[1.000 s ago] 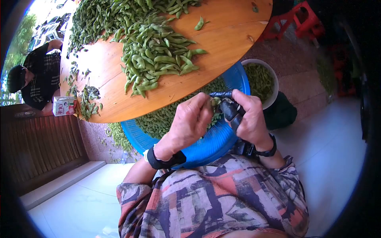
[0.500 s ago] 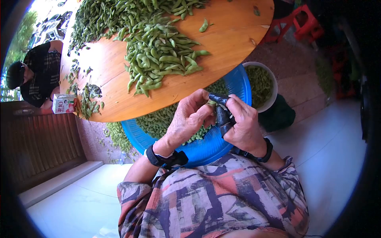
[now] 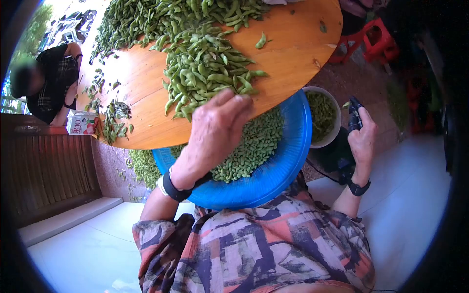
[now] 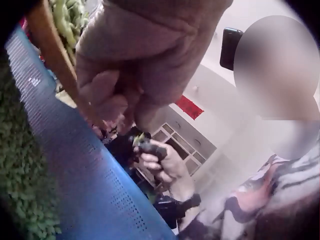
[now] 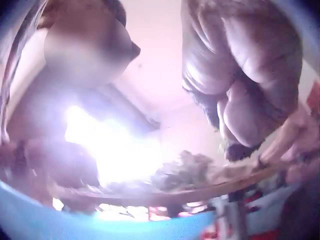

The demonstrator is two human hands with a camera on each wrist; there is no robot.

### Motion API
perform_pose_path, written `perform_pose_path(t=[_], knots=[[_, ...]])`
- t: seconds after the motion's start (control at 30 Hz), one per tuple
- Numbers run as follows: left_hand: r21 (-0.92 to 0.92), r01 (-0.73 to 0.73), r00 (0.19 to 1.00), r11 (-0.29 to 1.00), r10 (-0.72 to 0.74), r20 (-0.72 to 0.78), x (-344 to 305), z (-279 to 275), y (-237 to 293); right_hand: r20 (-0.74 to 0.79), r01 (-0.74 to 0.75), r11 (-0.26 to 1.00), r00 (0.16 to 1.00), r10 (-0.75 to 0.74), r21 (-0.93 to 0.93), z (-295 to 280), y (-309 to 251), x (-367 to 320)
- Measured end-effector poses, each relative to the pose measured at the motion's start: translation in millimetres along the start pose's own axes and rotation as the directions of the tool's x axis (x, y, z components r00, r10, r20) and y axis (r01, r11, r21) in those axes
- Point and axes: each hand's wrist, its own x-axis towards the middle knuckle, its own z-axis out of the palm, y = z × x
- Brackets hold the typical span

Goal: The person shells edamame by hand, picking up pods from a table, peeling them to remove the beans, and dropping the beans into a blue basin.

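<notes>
In the head view my left hand point(image 3: 210, 134) reaches over the table's near edge, its fingertips right at the pile of green soybean pods point(image 3: 193, 78); the fingers look loosely bent, and no pod shows in them. Far to the right, my right hand point(image 3: 363, 139) is raised beyond the basin. Dark wrappings point(image 3: 354, 111) cover its thumb and forefinger, which pinch a small bit of green pod point(image 3: 346, 105). Below the left hand is a blue basin point(image 3: 299, 156) holding many shelled green beans point(image 3: 251, 151).
A white bucket point(image 3: 338, 115) of green husks stands right of the basin. The round wooden table point(image 3: 288, 53) also bears a drink carton point(image 3: 81, 123). Another person point(image 3: 53, 83) sits at the left. Red stools point(image 3: 378, 41) stand at the back right; more husks point(image 3: 144, 166) lie on the floor.
The hands were together over the basin, working on a pod. They have parted: the left has moved forward to the pile, the right out to the right past the bucket.
</notes>
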Motion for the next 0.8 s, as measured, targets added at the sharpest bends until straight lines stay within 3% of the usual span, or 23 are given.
perform_pose_path(t=[0.03, 0.1, 0.13, 0.2, 0.27, 0.33, 0.4, 0.43, 0.47, 0.5, 0.53, 0.6, 0.63, 0.8], knots=[[0.003, 0.000, 1.000, 1.000, 0.000, -0.003, 7, 2, -4, -0.001, 0.004, 1.000, 1.000, -0.004, 0.002, -1, 1, 0], [0.243, 0.012, 0.999, 0.970, 0.000, -0.053, 14, 11, -9, 0.037, -0.188, 0.960, 0.982, 0.185, 0.207, -3, -3, 0], [0.247, 0.008, 0.999, 0.969, 0.004, -0.050, 14, 16, -11, 0.035, -0.191, 0.959, 0.982, 0.188, 0.211, -2, -7, 0], [0.270, -0.021, 0.997, 0.962, 0.039, -0.061, 16, 25, -15, -0.006, -0.082, 0.959, 0.996, 0.087, 0.271, 3, -16, 1], [0.250, -0.072, 0.992, 0.966, 0.096, -0.083, 17, 26, -14, 0.050, -0.035, 0.919, 0.999, 0.017, 0.393, 15, -16, -1], [0.089, -0.083, 0.961, 0.992, 0.104, -0.255, 18, 28, -14, 0.116, -0.043, 0.856, 0.993, -0.019, 0.514, 20, -42, -4], [0.077, -0.116, 0.960, 0.990, 0.132, -0.247, 15, 26, -16, 0.229, -0.100, 0.736, 0.970, -0.077, 0.669, 28, -65, -8], [-0.288, 0.137, 0.977, 0.948, -0.177, -0.118, 10, 25, -13, 0.330, -0.139, 0.740, 0.937, -0.117, 0.658, 24, -80, -7], [-0.569, 0.397, 0.905, 0.720, -0.411, 0.111, 6, 24, -9, 0.285, -0.069, 0.706, 0.939, -0.193, 0.705, 34, -84, -9], [-0.717, 0.498, 0.842, 0.487, -0.471, 0.264, 8, 17, 2, 0.338, -0.131, 0.656, 0.920, -0.199, 0.743, 34, -96, -8], [-0.717, 0.499, 0.842, 0.487, -0.470, 0.266, 3, 17, 8, 0.390, -0.195, 0.605, 0.897, -0.210, 0.772, 31, -107, -7], [-0.786, 0.563, 0.790, 0.255, -0.446, 0.420, -10, 18, 17, 0.552, -0.371, 0.525, 0.799, -0.239, 0.766, 33, -116, -7], [-0.810, 0.539, 0.800, 0.229, -0.440, 0.408, -14, 22, 16, 0.511, -0.330, 0.499, 0.811, -0.284, 0.802, 40, -116, -10], [-0.850, 0.461, 0.833, 0.257, -0.456, 0.314, -28, 29, 18, 0.592, -0.406, 0.507, 0.754, -0.284, 0.760, 43, -116, -13]])
